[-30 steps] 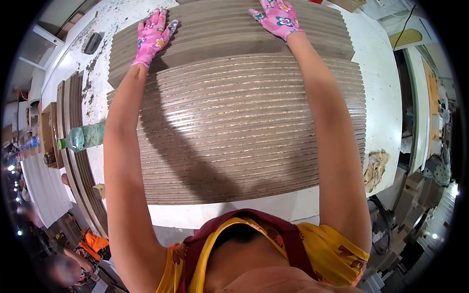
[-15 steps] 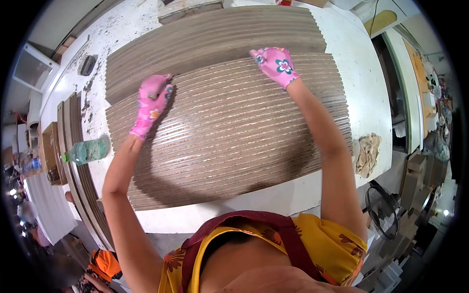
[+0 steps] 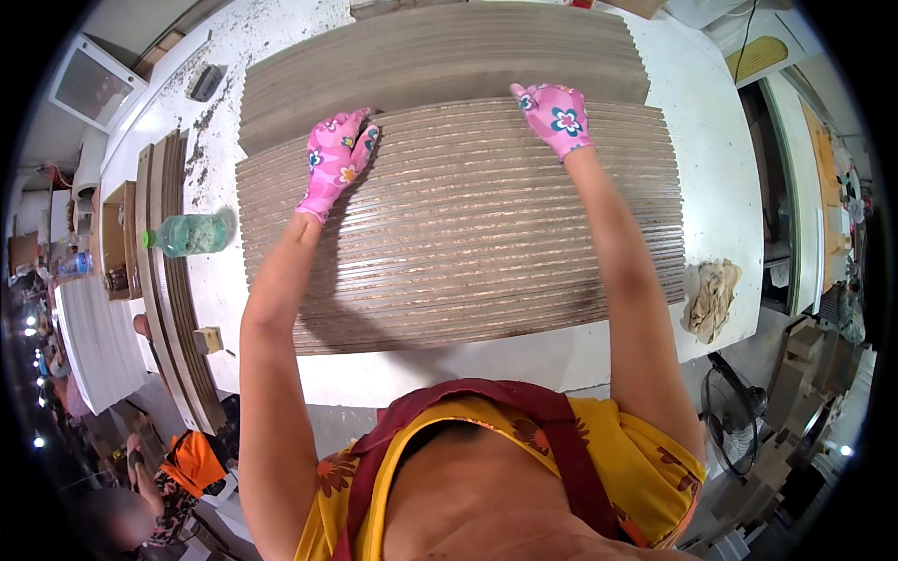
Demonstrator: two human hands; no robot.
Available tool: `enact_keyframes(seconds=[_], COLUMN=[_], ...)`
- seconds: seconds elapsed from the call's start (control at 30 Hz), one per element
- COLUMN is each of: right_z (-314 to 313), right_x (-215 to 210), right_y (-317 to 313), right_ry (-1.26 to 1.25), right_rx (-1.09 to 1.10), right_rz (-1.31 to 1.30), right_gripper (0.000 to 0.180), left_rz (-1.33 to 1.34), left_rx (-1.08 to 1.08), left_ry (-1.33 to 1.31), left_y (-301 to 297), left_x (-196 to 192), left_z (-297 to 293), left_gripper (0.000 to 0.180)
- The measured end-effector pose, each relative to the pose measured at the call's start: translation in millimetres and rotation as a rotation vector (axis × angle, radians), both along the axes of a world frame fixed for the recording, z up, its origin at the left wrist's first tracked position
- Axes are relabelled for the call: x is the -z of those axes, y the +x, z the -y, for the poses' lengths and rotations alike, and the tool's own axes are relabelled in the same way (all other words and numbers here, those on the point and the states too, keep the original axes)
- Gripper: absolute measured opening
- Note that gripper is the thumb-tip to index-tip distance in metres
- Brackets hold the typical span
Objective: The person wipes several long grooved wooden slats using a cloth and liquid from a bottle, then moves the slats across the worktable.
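Many long grey-brown wood-grain strips [image 3: 486,224] lie side by side in a wide row before me, light edges facing up. Beyond them is a second row of similar strips [image 3: 449,51] with smoother brown tops. My left hand [image 3: 339,159], in a pink flowered glove, is closed at the left part of the seam between the rows, fingers curled over the far strip of the near row. In a matching glove, my right hand [image 3: 557,117] is closed on the same seam further right, thumb side toward the left. The fingertips of both hands are partly hidden.
A white table [image 3: 716,196] carries the strips. To the left are a green-capped bottle [image 3: 192,234], a dark block [image 3: 205,83] and stacked long boards [image 3: 170,290]. A crumpled cloth [image 3: 713,299] lies right, near a black fan [image 3: 731,411]. Another person [image 3: 154,496] is at lower left.
The whole view has shifted, with the strips now further right and higher. My left fingers have curled in more at the seam, and my right hand has closed more tightly.
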State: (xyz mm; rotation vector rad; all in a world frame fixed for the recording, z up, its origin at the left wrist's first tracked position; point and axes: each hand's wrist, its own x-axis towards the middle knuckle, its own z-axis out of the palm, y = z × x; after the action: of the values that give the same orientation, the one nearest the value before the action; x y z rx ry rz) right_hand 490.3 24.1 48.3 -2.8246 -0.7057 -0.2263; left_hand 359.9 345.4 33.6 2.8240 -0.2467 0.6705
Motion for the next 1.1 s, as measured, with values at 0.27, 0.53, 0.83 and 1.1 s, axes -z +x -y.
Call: enact_keyframes(seconds=[0.27, 0.53, 0.83, 1.1], right_z=[13.3, -4.4, 45.2, 77.5], right_x=[9.3, 21.1, -25.0, -13.9], right_y=[-46.7, 0.1, -81.7, -116.6], right_ry=[-0.186, -0.196, 0.152, 0.01], right_rx=[-0.147, -0.118, -0.137, -0.034], right_rz=[0.135, 0.218, 0.247, -0.045], right_gripper=[0.064, 0.066, 0.042, 0.027], left_rz=[-0.111, -0.155, 0.056, -0.043], left_rx=[-0.137, -0.272, -0.074, -0.086], left_ry=[0.256, 0.412, -0.376, -0.183], left_y=[-9.1, 45.3, -35.0, -131.4], left_x=[1.2, 18.6, -26.0, -19.3], left_z=[-4.4, -19.5, 10.8, 4.0], left_gripper=[0.062, 0.064, 0.044, 0.029])
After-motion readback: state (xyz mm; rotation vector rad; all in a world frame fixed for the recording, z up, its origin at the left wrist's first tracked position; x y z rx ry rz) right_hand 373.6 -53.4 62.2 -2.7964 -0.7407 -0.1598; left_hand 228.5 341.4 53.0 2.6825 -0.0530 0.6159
